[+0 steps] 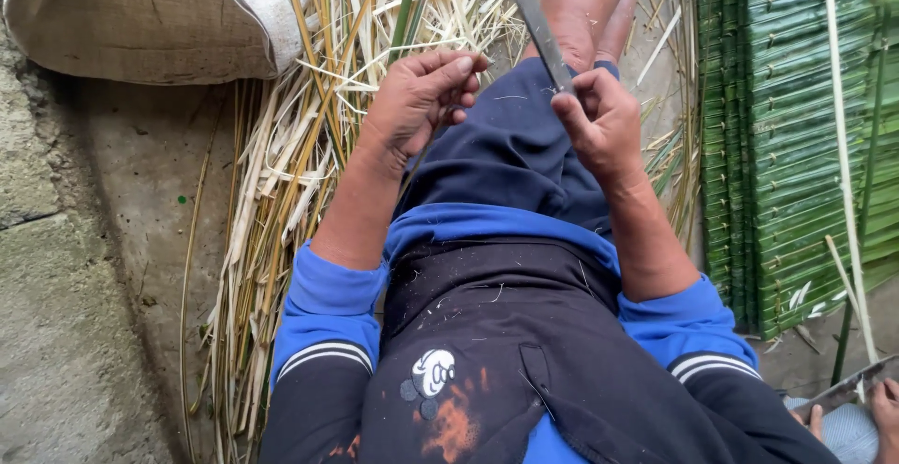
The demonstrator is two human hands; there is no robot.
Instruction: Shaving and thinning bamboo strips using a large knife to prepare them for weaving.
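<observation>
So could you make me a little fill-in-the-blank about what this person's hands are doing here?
1. The right hand grips a long, flat ____ blade.
2. The left hand rests on the lap, in shorts of dark ____ cloth.
3. The pile of dry strips lies on the person's ____ side.
4. The stack of woven panels is ____ in colour.

Missing words: metal; blue; left; green

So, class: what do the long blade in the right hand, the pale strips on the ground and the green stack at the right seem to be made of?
Blade, pinched by the right hand: probably steel, dull grey, flat and straight.
Pale strips: likely split cane or bamboo, dry, straw-coloured and fibrous.
Green stack: apparently folded leaves pinned in rows, matte green and ribbed.
The left hand seems to grip a thin strip, hardly visible.
</observation>
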